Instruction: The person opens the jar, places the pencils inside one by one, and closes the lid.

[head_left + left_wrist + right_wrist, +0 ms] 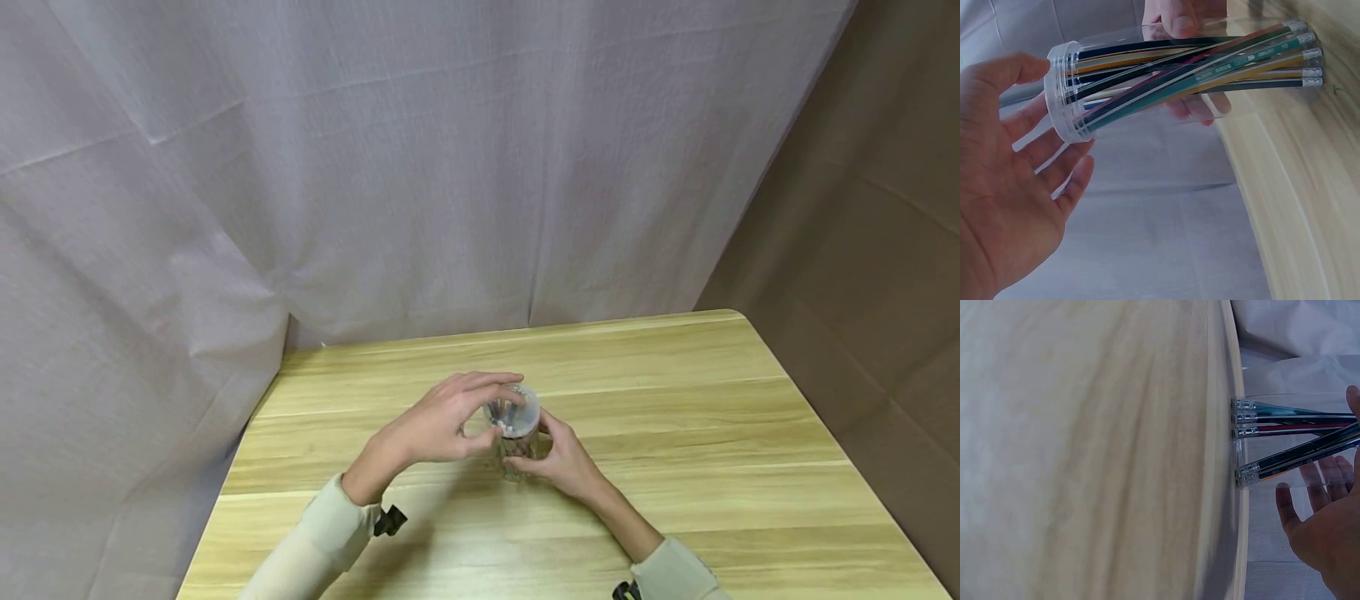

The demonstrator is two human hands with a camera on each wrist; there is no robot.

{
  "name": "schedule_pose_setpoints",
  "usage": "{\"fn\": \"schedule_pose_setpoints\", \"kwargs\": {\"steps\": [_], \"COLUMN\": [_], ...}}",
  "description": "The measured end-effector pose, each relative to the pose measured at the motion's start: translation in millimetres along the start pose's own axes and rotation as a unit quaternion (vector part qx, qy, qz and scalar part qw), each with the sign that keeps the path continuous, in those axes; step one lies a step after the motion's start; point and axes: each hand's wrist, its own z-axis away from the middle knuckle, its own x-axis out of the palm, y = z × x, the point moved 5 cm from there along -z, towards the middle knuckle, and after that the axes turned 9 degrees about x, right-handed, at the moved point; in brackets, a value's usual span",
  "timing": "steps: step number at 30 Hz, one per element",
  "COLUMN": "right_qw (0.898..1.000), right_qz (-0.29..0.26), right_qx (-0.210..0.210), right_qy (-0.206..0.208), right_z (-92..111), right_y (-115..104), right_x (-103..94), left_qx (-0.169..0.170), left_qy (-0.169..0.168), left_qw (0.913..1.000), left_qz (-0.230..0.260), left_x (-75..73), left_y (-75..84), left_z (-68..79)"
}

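Note:
A clear plastic jar (513, 475) stands upright on the wooden table (675, 433). Several pencils (1200, 75) in green, red, yellow and dark colours fill it, their eraser ends at the bottom. On its top sits a round translucent lid (1060, 94). My left hand (446, 417) holds the lid by its rim, thumb on one side and fingers on the other. Lower down, my right hand (572, 465) grips the jar's side between thumb and fingers. In the right wrist view, the right hand (1332, 540) is partly cut off by the frame.
A pale grey curtain (420, 183) hangs behind the table and along its left side. Brown cloth (862, 250) covers the right side. The table's far edge lies a short way beyond the jar.

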Motion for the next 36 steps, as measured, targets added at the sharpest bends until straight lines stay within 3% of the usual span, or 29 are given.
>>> {"fn": "schedule_pose_setpoints", "kwargs": {"steps": [6, 12, 15, 18, 22, 27, 31, 36], "right_qw": [1.000, 1.000, 1.000, 1.000, 1.000, 1.000, 1.000, 1.000], "right_qz": [-0.002, 0.001, 0.000, -0.002, 0.000, 0.006, 0.004, 0.000], "right_qx": [0.001, -0.001, -0.004, -0.006, -0.007, -0.006, -0.002, -0.003], "right_qy": [0.000, 0.004, 0.002, 0.000, 0.004, 0.009, 0.004, 0.004], "right_z": [0.7, 1.3, 1.4, 0.8, -0.5, 0.1, 1.3, 1.2], "right_y": [0.0, -0.7, -0.7, 0.2, 2.3, 4.4, 4.4, 3.0], "right_x": [-0.1, -1.6, -1.7, -1.7, -1.8, -1.8, -1.7, -3.8], "left_qx": [-0.012, -0.059, -0.077, -0.076, -0.047, -0.010, -0.011, -0.024], "left_qy": [0.034, 0.078, 0.082, 0.074, 0.051, 0.014, 0.011, 0.051], "left_qw": [0.9979, 0.9869, 0.9860, 0.9904, 0.9970, 0.9998, 0.9998, 0.9955], "left_qz": [-0.055, -0.128, -0.123, -0.089, -0.035, -0.006, -0.012, -0.076], "left_x": [0.8, 7.0, 9.0, 7.2, 2.0, 1.6, 3.8, 3.4], "left_y": [3.8, 10.0, 11.4, 11.3, 7.7, 2.7, 2.0, 7.3], "left_z": [-1.5, -4.1, -3.6, -3.0, -2.2, -0.6, -0.1, -4.1]}}
